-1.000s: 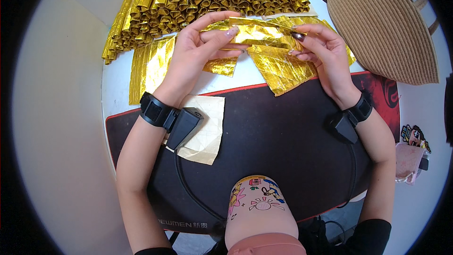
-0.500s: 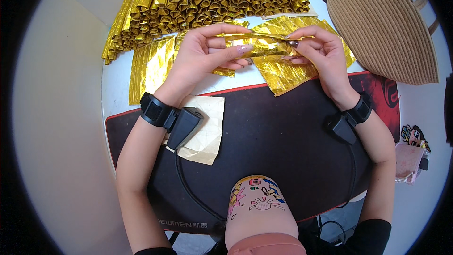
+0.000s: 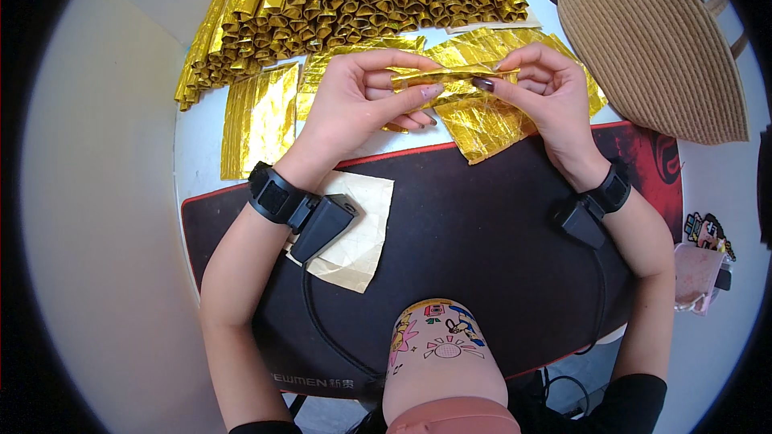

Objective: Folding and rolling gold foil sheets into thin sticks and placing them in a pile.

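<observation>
Between my two hands a strip of gold foil paper (image 3: 452, 74) is rolled or folded lengthwise and held roughly level. My left hand (image 3: 366, 96) pinches its left part with the thumb in front. At the other end my right hand (image 3: 540, 88) grips it, thumb pressed on the near side and fingertips behind. Loose gold foil sheets (image 3: 486, 130) lie on the table beneath and behind the hands. Under my left wrist a pale cream paper sheet (image 3: 362, 249) rests on the dark mat.
Many gold foil rolls (image 3: 346, 8) are stacked at the back. More foil (image 3: 261, 120) lies at the left. A woven straw bag (image 3: 651, 48) leans at the back right. A printed tumbler (image 3: 441, 354) stands at the near edge of the desk mat (image 3: 466, 233). Cabled black devices sit on both wrists.
The foil strip looks narrower and more tightly folded than before. My left hand has shifted slightly right and down, and the cream paper under that wrist has slid a little right and nearer.
</observation>
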{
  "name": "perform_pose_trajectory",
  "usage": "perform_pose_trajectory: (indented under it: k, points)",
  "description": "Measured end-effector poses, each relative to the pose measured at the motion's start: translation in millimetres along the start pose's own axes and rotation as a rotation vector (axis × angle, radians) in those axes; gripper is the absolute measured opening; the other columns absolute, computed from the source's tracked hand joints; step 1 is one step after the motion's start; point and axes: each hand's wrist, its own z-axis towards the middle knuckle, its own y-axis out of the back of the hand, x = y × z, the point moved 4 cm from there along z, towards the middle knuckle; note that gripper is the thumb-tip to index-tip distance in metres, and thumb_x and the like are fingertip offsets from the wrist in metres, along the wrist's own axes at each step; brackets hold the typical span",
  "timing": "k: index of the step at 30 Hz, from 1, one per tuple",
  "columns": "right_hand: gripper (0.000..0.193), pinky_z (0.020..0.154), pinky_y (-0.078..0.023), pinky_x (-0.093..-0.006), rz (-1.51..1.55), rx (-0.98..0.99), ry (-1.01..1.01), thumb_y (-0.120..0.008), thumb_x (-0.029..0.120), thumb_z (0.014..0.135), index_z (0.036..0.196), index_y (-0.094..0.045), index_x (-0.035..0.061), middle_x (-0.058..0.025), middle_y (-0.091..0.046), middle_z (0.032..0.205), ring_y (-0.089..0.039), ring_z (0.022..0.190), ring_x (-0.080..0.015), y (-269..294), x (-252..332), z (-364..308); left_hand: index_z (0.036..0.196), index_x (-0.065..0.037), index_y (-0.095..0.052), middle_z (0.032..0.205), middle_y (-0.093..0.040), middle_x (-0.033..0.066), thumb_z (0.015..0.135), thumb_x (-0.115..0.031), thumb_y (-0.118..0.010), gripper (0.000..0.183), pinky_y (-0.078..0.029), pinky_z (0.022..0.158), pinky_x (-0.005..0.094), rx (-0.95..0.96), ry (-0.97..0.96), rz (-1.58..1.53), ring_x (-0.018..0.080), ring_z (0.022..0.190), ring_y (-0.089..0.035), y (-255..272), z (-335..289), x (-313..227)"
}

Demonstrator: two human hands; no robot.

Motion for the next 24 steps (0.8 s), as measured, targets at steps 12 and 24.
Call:
perform_pose_trajectory:
  k: [12, 24]
  points:
    - [0.016, 0.064, -0.049, -0.0164, -0.008, -0.014, 0.051, -0.070, -0.001, 0.076, 0.090, -0.063, 0.0003, -0.0048, -0.066, 0.083, -0.062, 0.070, -0.0052, -0.4, 3.4, -0.7, 0.114, -0.003, -0.059, 0.080, -0.068, 0.0064, 0.085, -0.008, -0.064, 0.030, -0.055, 0.061, 0.0200, 0.003, -0.016, -0.033, 0.0098, 0.065, -0.065, 0.5, -0.8, -2.1]
    - [0.026, 0.070, -0.051, -0.0186, 0.052, 0.034, 0.006, -0.063, 0.000, 0.083, 0.109, -0.062, -0.0020, -0.0082, -0.067, 0.090, -0.064, 0.078, -0.0081, -5.5, 2.7, -0.7, 0.113, -0.003, -0.060, 0.091, -0.066, 0.0092, 0.089, -0.016, -0.061, 0.028, -0.056, 0.062, 0.0215, 0.005, -0.030, -0.051, 0.0120, 0.067, -0.066, 0.5, -0.4, -2.8]
